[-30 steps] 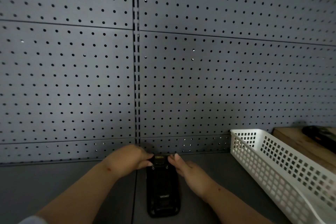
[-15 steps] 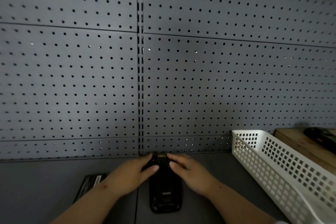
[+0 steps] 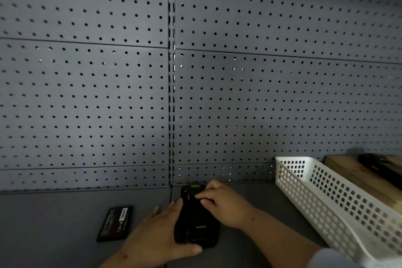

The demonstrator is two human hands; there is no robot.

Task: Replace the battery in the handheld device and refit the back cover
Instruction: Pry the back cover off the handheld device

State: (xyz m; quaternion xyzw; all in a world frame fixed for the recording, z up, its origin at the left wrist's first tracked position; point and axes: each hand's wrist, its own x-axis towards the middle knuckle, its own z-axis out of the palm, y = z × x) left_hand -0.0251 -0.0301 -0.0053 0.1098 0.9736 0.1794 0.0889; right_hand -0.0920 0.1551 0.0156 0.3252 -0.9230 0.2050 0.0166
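Observation:
A black handheld device (image 3: 196, 222) lies back side up on the grey shelf, its far end near the pegboard. My left hand (image 3: 159, 235) wraps its left edge, with the thumb curled under the near end. My right hand (image 3: 221, 203) rests on the upper right of the device, fingers pressing on its back cover. A black battery (image 3: 115, 223) with a white label lies flat on the shelf to the left of my left hand, apart from it.
A grey pegboard wall (image 3: 195, 93) rises right behind the device. A white perforated plastic basket (image 3: 339, 204) stands to the right. Behind it a wooden board (image 3: 356, 172) carries a dark object (image 3: 378, 163).
My left hand slid from the device's far end down along its left edge to the near end. The battery on the left came into view. My right hand stayed on the upper part.

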